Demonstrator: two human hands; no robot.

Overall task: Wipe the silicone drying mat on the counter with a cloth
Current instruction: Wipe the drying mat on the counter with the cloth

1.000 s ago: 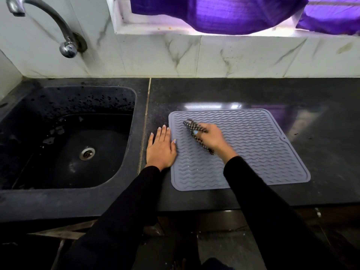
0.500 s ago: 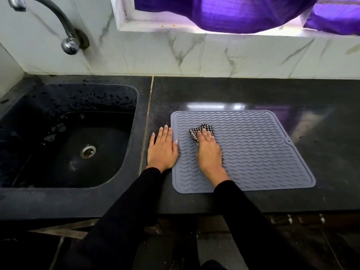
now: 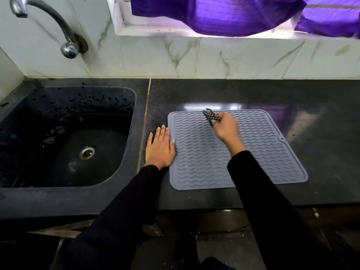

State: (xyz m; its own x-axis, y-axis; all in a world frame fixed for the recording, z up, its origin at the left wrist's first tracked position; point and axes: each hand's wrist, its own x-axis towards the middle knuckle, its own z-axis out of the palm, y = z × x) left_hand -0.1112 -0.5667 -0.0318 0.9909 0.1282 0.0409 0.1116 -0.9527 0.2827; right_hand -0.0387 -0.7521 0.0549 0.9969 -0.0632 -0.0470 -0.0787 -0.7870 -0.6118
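A grey silicone drying mat (image 3: 263,152) with wavy ridges lies flat on the black counter (image 3: 321,117). My right hand (image 3: 227,128) grips a small black-and-white checked cloth (image 3: 211,116) near the mat's far edge, left of centre. The cloth sticks out past my fingers toward the far left. My left hand (image 3: 160,147) rests flat on the counter, fingers straight, its thumb side touching the mat's left edge.
A black sink (image 3: 64,141) with a metal drain lies to the left, under a curved metal tap (image 3: 48,22). White marble tiles back the counter. A purple curtain (image 3: 224,14) hangs at the window above. The counter's front edge runs just below the mat.
My right hand has moved with the cloth from the mat's left middle up toward its far edge and has turned, so the cloth is now bunched in my fingers. My left hand stayed put.
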